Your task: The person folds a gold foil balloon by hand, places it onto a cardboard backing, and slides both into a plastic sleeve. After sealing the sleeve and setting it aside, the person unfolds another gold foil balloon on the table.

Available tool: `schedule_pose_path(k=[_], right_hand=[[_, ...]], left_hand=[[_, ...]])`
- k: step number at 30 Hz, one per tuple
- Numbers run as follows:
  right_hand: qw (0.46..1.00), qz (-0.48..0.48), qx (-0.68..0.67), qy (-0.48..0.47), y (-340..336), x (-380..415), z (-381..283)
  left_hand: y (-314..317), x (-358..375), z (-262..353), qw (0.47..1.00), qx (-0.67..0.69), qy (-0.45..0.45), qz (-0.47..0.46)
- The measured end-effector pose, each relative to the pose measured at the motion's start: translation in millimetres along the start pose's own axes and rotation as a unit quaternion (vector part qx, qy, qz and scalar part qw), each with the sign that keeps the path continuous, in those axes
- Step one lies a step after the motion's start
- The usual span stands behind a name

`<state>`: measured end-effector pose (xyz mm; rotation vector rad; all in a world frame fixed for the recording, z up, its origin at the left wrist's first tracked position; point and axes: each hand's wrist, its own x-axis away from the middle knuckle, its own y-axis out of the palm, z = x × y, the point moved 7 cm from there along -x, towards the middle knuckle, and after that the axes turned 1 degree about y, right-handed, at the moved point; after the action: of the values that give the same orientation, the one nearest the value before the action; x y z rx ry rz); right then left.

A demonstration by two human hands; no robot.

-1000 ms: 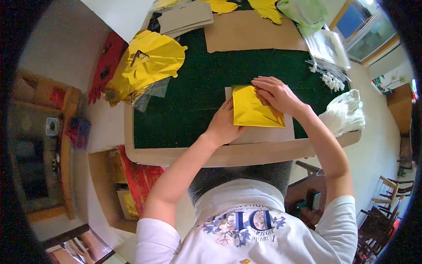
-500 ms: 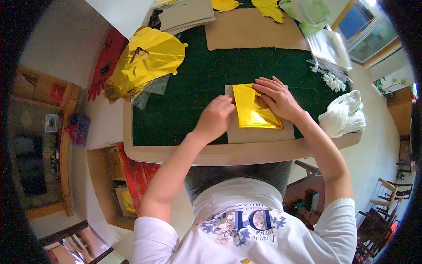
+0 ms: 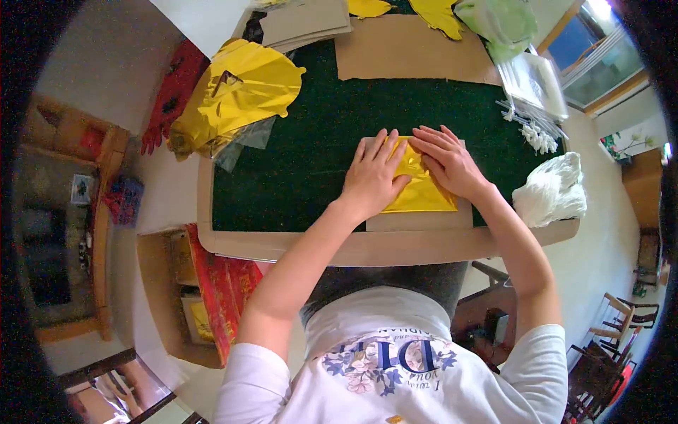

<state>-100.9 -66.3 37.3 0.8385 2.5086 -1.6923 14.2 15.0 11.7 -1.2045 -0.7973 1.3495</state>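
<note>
A folded yellow foil sheet, which looks like a flat foil balloon [image 3: 422,189], lies on a grey-brown cardboard piece [image 3: 417,222] near the table's front edge. My left hand [image 3: 374,172] rests flat on the foil's left side, fingers stretched toward the far edge. On its right side my right hand [image 3: 452,161] presses down, also with the fingers extended. Between the two hands the shiny middle and near edge of the foil show; its sides are partly hidden under my palms.
Unfolded yellow foil balloons [image 3: 247,85] lie at the left on clear plastic. A large cardboard sheet [image 3: 413,49] and stacked boards [image 3: 304,25] are at the back. Right stand white sticks [image 3: 540,134], clear bags [image 3: 533,81] and a white plastic bag [image 3: 554,191].
My left hand has moved right from beside the foil and opened flat onto it. My right hand stays on the foil's right side.
</note>
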Motion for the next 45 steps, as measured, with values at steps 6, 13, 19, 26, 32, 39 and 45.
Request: schedule_pose_path(k=[6, 13, 19, 26, 32, 39, 45], right_hand=[[1.0, -0.001, 0.005, -0.002, 2, 1, 1], [0.99, -0.02, 0.126, 0.057, 5, 6, -2], [0.984, 0.005, 0.154, 0.092, 20, 24, -19], [0.984, 0.016, 0.146, 0.099, 25, 29, -19], [0.986, 0.022, 0.133, 0.099, 19, 26, -23], [0.974, 0.17, 0.037, 0.145, -13, 9, 14], [0.974, 0.179, 0.059, 0.123, -8, 7, 14]], left_hand=[[0, 7, 1, 1.0, -0.002, 0.001, 0.016], [-1, 8, 1, 1.0, -0.009, 0.0, 0.014], [1, 7, 1, 1.0, -0.022, 0.001, 0.003], [0, 9, 2, 1.0, -0.024, 0.004, 0.015], [0, 9, 1, 1.0, -0.02, 0.001, 0.016], [-4, 8, 5, 1.0, -0.024, -0.003, 0.015], [-5, 9, 4, 1.0, -0.012, 0.0, 0.019]])
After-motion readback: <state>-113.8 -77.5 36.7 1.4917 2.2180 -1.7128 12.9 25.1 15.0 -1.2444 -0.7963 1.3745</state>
